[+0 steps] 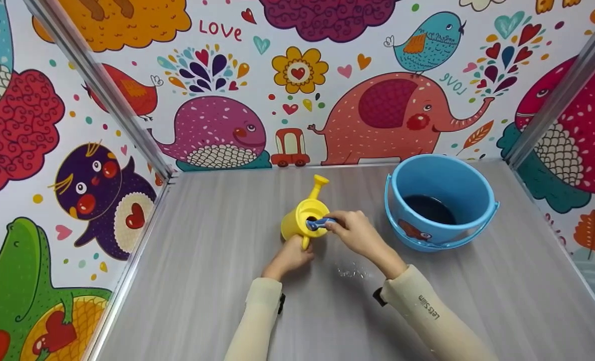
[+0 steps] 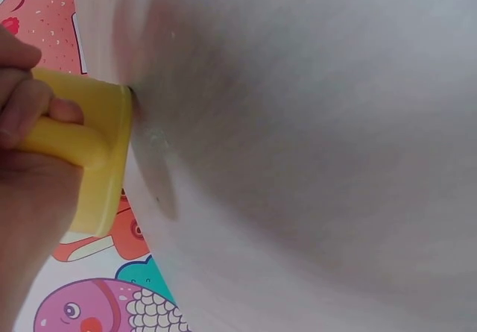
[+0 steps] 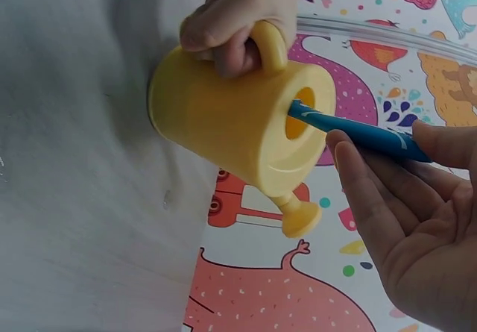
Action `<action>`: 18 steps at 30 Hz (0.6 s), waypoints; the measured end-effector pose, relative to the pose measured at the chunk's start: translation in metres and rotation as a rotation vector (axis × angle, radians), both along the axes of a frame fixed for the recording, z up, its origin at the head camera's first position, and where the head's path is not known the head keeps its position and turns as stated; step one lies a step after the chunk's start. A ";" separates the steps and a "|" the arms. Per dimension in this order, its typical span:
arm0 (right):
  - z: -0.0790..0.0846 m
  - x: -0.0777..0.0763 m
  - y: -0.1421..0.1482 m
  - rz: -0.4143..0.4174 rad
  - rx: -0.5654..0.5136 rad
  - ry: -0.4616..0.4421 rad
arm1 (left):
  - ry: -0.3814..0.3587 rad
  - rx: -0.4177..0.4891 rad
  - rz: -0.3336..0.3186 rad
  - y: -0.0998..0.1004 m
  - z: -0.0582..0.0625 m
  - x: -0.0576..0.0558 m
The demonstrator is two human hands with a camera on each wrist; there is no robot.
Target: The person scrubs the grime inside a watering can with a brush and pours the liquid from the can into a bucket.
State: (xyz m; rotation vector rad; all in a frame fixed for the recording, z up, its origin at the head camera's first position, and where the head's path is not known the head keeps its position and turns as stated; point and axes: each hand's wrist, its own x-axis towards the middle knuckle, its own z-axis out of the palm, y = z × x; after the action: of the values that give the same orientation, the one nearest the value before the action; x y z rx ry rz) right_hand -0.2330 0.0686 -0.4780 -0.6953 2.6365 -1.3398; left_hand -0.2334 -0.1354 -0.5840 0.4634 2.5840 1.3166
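A yellow watering can (image 1: 291,226) stands on the table with its spout pointing to the far side. My left hand (image 1: 292,256) grips the can's handle, with fingers curled round it in the left wrist view. My right hand (image 1: 361,234) pinches a slim blue toothbrush (image 3: 373,136) with white lines on its handle, between thumb and fingers. Its front end reaches into the round opening in the can's top; the tip is partly hidden there in the right wrist view.
To the right stands a light blue bucket (image 1: 442,170) with dark liquid at the bottom and its handle lowered. Small water drops (image 1: 352,272) lie on the grey table (image 1: 202,281) near my right forearm. Printed cartoon panels (image 1: 297,25) enclose the table's back and sides.
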 end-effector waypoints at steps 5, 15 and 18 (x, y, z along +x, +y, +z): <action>0.006 0.000 0.007 -0.004 -0.035 -0.020 | 0.008 0.000 0.006 0.000 0.001 0.001; 0.009 -0.001 0.013 -0.021 -0.042 -0.044 | 0.006 -0.031 0.012 0.002 0.003 0.001; 0.008 -0.001 0.012 -0.025 -0.045 -0.051 | -0.007 -0.021 0.014 0.001 0.003 0.001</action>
State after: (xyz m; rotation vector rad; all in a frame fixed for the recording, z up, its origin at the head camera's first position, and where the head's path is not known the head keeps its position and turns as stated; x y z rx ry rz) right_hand -0.2343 0.0806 -0.4695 -0.6268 2.5914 -1.4083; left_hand -0.2327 -0.1339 -0.5815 0.4377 2.5977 1.2913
